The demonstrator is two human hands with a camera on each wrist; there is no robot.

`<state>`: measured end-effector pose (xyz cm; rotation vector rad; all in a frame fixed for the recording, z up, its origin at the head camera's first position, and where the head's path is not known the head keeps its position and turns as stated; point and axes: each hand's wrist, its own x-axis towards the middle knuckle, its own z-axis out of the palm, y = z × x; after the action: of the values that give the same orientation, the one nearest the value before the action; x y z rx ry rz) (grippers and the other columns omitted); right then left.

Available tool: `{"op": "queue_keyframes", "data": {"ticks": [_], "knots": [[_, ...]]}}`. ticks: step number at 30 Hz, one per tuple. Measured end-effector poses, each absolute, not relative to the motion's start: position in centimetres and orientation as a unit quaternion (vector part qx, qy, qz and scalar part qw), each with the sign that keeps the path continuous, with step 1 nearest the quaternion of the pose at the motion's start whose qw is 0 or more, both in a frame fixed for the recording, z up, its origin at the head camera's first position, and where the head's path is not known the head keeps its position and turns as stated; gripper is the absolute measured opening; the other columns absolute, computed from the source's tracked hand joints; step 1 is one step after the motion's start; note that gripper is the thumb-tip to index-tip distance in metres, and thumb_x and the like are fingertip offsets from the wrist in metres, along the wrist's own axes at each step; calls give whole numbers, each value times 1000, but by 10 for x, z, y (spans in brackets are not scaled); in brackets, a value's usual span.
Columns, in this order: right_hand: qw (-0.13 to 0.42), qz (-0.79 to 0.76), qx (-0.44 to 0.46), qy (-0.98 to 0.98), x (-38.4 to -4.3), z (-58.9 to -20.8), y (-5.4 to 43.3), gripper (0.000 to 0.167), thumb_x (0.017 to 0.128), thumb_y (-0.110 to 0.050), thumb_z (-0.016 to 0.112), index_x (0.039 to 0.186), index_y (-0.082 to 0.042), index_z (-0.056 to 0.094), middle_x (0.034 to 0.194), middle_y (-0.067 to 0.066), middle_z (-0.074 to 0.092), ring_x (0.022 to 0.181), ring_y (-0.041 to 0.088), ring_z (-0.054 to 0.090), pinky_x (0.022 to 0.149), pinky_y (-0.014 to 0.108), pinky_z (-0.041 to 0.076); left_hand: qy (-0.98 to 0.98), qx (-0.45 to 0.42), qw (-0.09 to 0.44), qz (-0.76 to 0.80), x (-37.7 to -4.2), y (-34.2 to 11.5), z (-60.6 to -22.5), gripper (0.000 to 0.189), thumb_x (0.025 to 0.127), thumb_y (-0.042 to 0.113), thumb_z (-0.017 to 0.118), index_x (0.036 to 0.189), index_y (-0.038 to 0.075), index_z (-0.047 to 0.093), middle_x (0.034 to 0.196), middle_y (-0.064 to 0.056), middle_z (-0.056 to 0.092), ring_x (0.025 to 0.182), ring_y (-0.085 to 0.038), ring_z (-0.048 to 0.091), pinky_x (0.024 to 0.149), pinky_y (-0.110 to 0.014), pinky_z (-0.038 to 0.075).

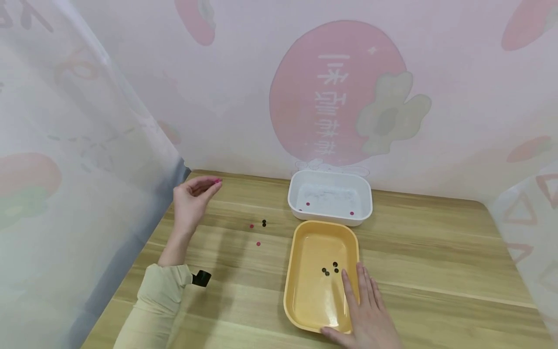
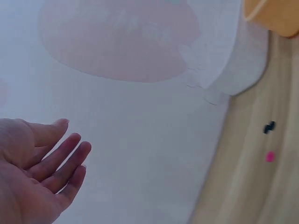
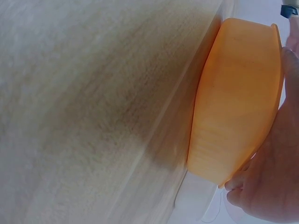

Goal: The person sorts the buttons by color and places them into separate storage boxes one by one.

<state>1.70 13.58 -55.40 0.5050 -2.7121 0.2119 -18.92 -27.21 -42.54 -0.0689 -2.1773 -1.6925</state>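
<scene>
In the head view my left hand (image 1: 192,201) is raised over the table's left side. Between its thumb and index fingertip it pinches a small pink button (image 1: 218,181); the left wrist view does not show this button. My right hand (image 1: 370,310) rests with straight fingers along the right rim of the yellow tray (image 1: 289,286), its thumb at the near edge. Several black buttons (image 1: 335,264) lie inside that tray. Behind it stands a white tray (image 1: 330,173) with a few pink buttons (image 1: 307,204) in it.
On the wooden table (image 1: 436,252), left of the trays, lie two black buttons (image 1: 264,223) and two pink buttons (image 1: 258,244). A printed cloth (image 1: 235,97) hangs behind the table and along both sides. A black wrist camera (image 1: 201,278) juts from my left sleeve.
</scene>
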Motion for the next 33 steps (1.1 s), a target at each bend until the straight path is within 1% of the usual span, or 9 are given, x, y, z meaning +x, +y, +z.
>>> {"op": "queue_keyframes", "data": {"ticks": [1,4,7,10,14,18,25,30,33], "knots": [[187,75,180,-963,16,-554,136,134,80,-101,54,172,-7,29,170,33,38,173,15,-19,140,24,-12,-777,-28,191,-599,-189,-272,-419,21,98,6,83,115,-8,81,95,22,80,91,5,78,86,-11,62],[181,74,179,-964,16,-554,136,136,80,-101,55,175,-9,24,171,32,37,172,14,-21,139,24,-13,-775,-37,191,-601,-189,-273,-401,22,99,7,82,116,-8,80,95,24,80,92,4,78,87,-11,62],[170,77,177,-966,16,-552,135,136,80,-102,54,176,-11,21,173,31,34,171,13,-23,138,22,-15,-758,-46,183,-625,-187,-272,-386,22,99,3,81,116,-10,79,96,21,82,94,3,78,89,-12,62],[162,79,173,-968,16,-551,134,135,81,-101,54,175,-10,23,174,31,32,170,11,-25,138,21,-16,-731,-53,171,-659,-186,-270,-372,20,98,-2,80,116,-11,78,97,15,84,94,1,79,90,-12,62],[162,77,171,-969,15,-551,133,134,80,-101,56,174,-10,25,175,30,31,171,11,-24,138,22,-16,-714,-61,158,-680,-183,-267,-357,19,96,-4,80,115,-9,79,98,11,85,95,1,80,92,-13,62],[169,73,173,-968,14,-553,133,134,80,-100,57,174,-10,25,174,31,33,171,13,-23,138,23,-15,-707,-70,156,-686,-180,-264,-346,18,96,-5,80,114,-7,80,99,9,86,95,-1,80,91,-14,63],[174,71,176,-966,13,-554,133,135,80,-101,56,175,-10,24,172,32,36,172,13,-22,138,22,-15,-702,-85,154,-690,-180,-255,-339,17,95,-4,82,112,-5,81,99,8,86,95,-3,80,89,-15,63],[170,71,176,-967,13,-555,133,135,81,-102,52,175,-10,24,174,31,33,172,13,-20,138,22,-15,-715,-92,141,-678,-184,-247,-346,18,96,3,83,113,-3,81,99,11,85,95,-3,79,88,-14,63],[176,67,175,-966,13,-555,133,134,81,-102,52,174,-9,26,173,31,35,172,13,-21,139,23,-14,-727,-92,136,-667,-188,-239,-353,21,98,6,83,115,-5,80,100,14,84,95,-3,78,88,-14,63]]}}
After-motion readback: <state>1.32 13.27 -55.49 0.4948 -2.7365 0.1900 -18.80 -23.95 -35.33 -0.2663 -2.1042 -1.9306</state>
